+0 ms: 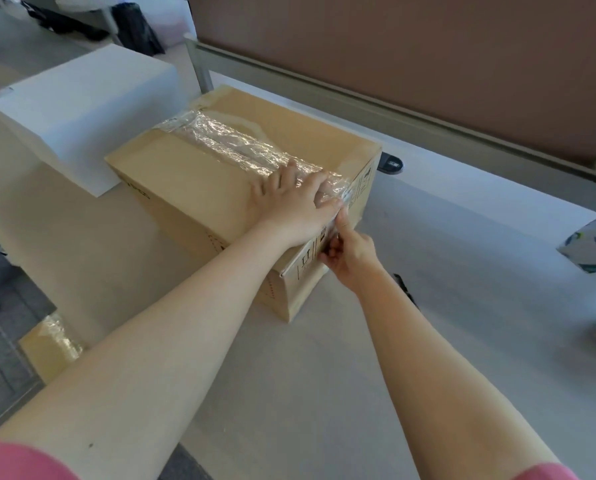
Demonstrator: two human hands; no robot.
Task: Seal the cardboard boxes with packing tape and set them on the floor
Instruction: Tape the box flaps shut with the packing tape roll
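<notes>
Box [220,174] on table [393,341], long axis running away to the left. Tape [234,143] runs along the top seam and folds over the near end face. Left hand [289,206] flat on tape at that edge, fingers straight, spread. Right hand [350,252] just below, thumb pressing the tape tail, other fingers curled. Printed handling symbols on end face; lettering unreadable.
</notes>
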